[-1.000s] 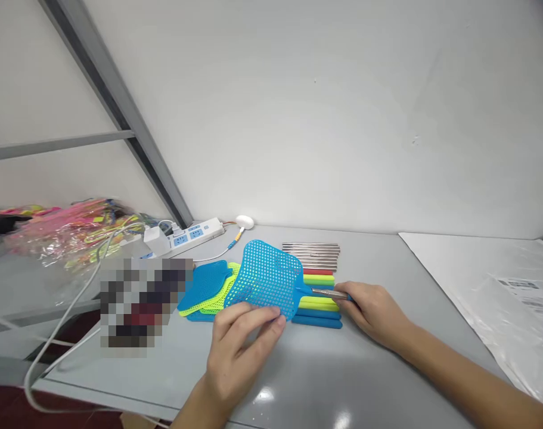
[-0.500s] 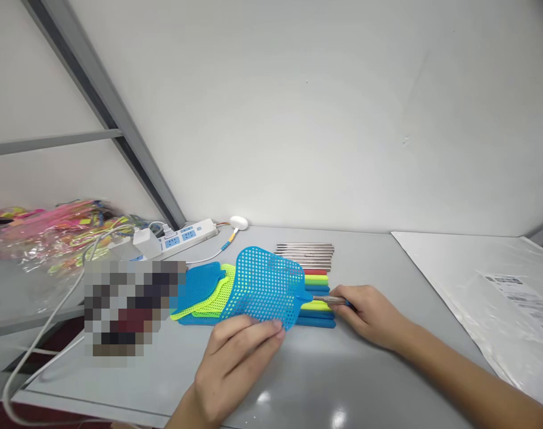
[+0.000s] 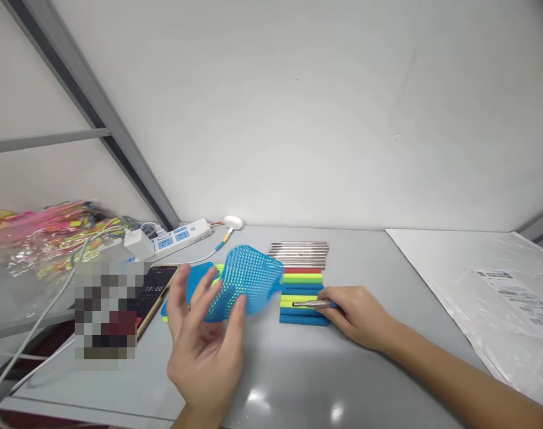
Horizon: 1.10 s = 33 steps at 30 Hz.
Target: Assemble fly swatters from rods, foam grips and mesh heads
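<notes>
A blue fly swatter head [image 3: 253,280], blurred, is just beyond the fingers of my left hand [image 3: 208,339]. That hand is palm up with its fingers apart, and the thumb overlaps the mesh; I see no clear grip. More swatter heads, blue [image 3: 200,277] and yellow-green, lie partly hidden behind it. My right hand [image 3: 356,313] is closed on a silvery metal rod [image 3: 307,304] with a bit of blue at its held end. The rod's bare tip points left, over a row of coloured tube handles [image 3: 301,286] in red, yellow, green and blue.
Several thin metal rods [image 3: 300,253] lie behind the handles. At left are a phone [image 3: 155,292], a pixelated patch, a power strip [image 3: 182,234] with cables and bagged colourful items [image 3: 43,229]. A white plastic package [image 3: 468,286] covers the right side.
The blue swatter head has come off the rod's tip and moved left. My left hand has turned palm up and its fingers have spread. My right hand stays on the rod.
</notes>
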Tool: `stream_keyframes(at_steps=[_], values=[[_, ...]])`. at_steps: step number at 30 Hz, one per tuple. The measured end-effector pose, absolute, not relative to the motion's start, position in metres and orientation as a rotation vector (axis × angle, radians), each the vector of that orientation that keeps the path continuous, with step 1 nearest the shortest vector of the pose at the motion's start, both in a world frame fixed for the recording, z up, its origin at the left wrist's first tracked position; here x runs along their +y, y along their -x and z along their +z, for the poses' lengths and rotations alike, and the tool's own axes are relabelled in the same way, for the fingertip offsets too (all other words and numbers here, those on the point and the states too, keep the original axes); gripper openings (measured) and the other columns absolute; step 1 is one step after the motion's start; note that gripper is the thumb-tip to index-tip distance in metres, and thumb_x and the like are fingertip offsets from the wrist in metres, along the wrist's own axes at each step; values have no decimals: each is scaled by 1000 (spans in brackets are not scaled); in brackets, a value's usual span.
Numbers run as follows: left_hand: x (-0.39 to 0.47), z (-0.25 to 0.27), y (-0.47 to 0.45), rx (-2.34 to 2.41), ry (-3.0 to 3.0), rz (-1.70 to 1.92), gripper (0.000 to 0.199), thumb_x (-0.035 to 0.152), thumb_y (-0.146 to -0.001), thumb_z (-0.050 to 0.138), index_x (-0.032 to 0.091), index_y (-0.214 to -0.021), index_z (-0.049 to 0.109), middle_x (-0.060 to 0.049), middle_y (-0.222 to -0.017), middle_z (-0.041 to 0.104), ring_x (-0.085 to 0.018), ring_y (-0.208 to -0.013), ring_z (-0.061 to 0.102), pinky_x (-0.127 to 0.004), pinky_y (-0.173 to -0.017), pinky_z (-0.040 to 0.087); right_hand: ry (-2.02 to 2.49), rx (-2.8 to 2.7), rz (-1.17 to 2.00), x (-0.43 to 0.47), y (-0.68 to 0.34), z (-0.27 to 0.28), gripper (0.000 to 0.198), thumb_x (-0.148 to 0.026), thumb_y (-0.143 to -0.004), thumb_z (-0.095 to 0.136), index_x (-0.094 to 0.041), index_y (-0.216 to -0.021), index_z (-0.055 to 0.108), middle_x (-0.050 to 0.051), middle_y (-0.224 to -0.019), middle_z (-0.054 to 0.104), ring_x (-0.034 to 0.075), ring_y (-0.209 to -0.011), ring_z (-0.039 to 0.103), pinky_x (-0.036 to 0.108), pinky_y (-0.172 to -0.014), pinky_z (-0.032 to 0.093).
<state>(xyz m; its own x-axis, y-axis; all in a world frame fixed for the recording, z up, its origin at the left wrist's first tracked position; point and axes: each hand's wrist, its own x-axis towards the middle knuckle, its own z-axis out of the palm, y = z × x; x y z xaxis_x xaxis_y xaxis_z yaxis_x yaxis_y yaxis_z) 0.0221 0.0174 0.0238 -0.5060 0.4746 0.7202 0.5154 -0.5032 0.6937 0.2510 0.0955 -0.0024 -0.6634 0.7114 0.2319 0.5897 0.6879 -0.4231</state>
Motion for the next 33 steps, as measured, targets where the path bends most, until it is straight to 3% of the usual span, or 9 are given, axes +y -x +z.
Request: stream_keyframes(at_steps=[2, 5, 7, 11, 15, 19, 23, 33], values=[[15, 23, -23, -1753, 1633, -2325, 44, 17, -77, 74, 29, -119, 65, -6, -144, 49, -26, -114, 62, -30, -78, 60, 943, -2463, 432, 95, -252, -4, 16, -30, -97, 45, -22, -99, 60, 2, -80, 71, 15, -64, 62, 26, -60, 40], [7, 17, -27, -2183, 1713, -2426, 36, 31, -78, 75, 23, -112, 69, -8, -114, 70, -16, -70, 69, -22, -53, 56, 736, -2411, 344, 93, -253, -5, 19, -26, -95, 48, -20, -111, 55, 4, -88, 72, 15, -66, 62, 26, -63, 42], [1, 15, -32, -2304, 1565, -2639, 41, 35, -75, 77, 22, -112, 67, -7, -102, 73, -12, -58, 64, -20, -49, 53, 616, -2394, 292, 92, -253, -3, 26, -25, -94, 49, -20, -119, 51, 4, -89, 71, 15, -68, 62, 26, -63, 42], [-4, 21, -51, -2248, 1416, -3196, 42, 41, -74, 77, 21, -110, 67, -7, -96, 74, -21, -81, 70, -30, -72, 58, 466, -2370, 256, 85, -251, 4, 23, -19, -92, 45, -20, -114, 52, 1, -75, 65, 14, -61, 56, 25, -56, 37], [-5, 23, -65, -2435, 1721, -3139, 35, 46, -76, 74, 17, -96, 74, -9, -98, 75, -27, -97, 68, -40, -96, 51, 400, -2328, 258, 79, -249, 3, 11, -14, -91, 46, -23, -88, 52, -3, -61, 55, 13, -53, 48, 26, -52, 31], [-1, 14, -57, -2684, 1533, -2934, 35, 48, -75, 75, 18, -93, 73, -7, -90, 75, -24, -84, 69, -36, -85, 54, 459, -2377, 303, 82, -253, -2, 14, -15, -91, 45, -21, -100, 54, -1, -70, 63, 13, -58, 55, 24, -57, 38], [5, 16, -46, -2444, 1191, -3038, 34, 51, -81, 68, 18, -87, 69, -3, -73, 70, -19, -65, 64, -32, -71, 55, 638, -2447, 310, 88, -254, -4, 16, -17, -94, 45, -21, -105, 55, -1, -80, 69, 12, -63, 61, 23, -60, 42], [1, 13, -64, -2132, 930, -3098, 40, 46, -83, 67, 22, -116, 65, -7, -110, 71, -24, -108, 65, -38, -100, 49, 851, -2450, 320, 81, -251, -4, 14, -26, -98, 43, -23, -102, 56, -1, -81, 71, 15, -66, 65, 25, -58, 44]])
